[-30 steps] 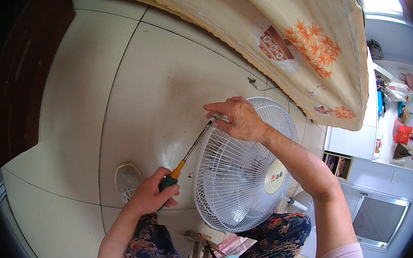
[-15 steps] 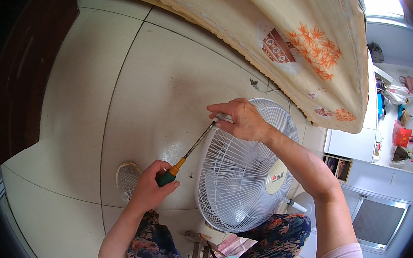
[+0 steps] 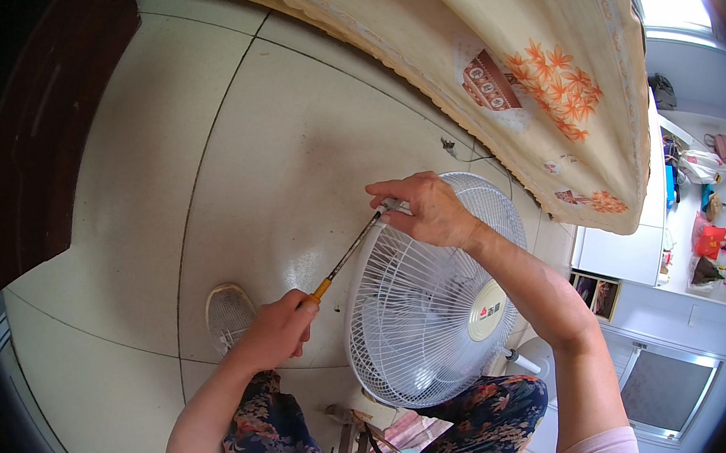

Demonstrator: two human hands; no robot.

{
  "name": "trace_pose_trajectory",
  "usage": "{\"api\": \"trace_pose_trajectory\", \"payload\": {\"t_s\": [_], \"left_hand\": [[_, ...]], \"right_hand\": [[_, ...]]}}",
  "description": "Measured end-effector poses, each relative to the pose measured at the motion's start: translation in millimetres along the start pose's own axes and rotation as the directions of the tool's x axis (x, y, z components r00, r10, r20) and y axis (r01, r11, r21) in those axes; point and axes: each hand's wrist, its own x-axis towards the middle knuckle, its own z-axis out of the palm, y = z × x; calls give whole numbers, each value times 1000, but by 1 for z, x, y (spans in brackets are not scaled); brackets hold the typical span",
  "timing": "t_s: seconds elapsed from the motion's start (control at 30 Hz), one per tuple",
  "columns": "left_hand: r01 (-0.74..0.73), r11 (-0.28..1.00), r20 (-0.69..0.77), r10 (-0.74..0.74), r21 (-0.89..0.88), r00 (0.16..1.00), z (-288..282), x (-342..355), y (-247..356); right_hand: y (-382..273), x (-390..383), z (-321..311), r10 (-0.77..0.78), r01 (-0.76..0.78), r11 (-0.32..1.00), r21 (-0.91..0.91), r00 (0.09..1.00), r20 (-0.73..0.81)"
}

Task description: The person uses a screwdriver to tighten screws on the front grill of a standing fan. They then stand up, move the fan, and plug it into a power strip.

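A white electric fan [image 3: 436,314] with a wire grille leans between my knees, its face turned up. My left hand [image 3: 273,329] is closed around the handle of a screwdriver [image 3: 344,257] with an orange collar; its shaft points up and right to the grille's top rim. My right hand [image 3: 421,210] rests on that top rim, fingers pinched around the rim right at the screwdriver's tip. The tip itself is hidden by those fingers.
Pale floor tiles [image 3: 273,148] spread ahead. A shoe [image 3: 228,316] lies on the floor left of the fan. A cream cloth with orange flowers [image 3: 528,63] hangs from the upper right. A dark wooden door [image 3: 45,139] stands at left. Shelves with bags [image 3: 702,203] are at far right.
My left hand and the screwdriver have shifted slightly; the handle is now mostly covered by my fingers. My right hand stays on the fan's top rim.
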Motion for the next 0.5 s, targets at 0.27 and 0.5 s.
{"api": "trace_pose_trajectory", "payload": {"t_s": [0.27, 0.5], "left_hand": [[-364, 929, -23, 366, 72, 930, 1, 8, -24], [-172, 984, 36, 170, 44, 985, 6, 6, -1]], "right_hand": [[-1, 0, 0, 2, -1, 1000, -20, 1000, 9], [2, 0, 0, 5, -5, 999, -42, 1000, 15]]}}
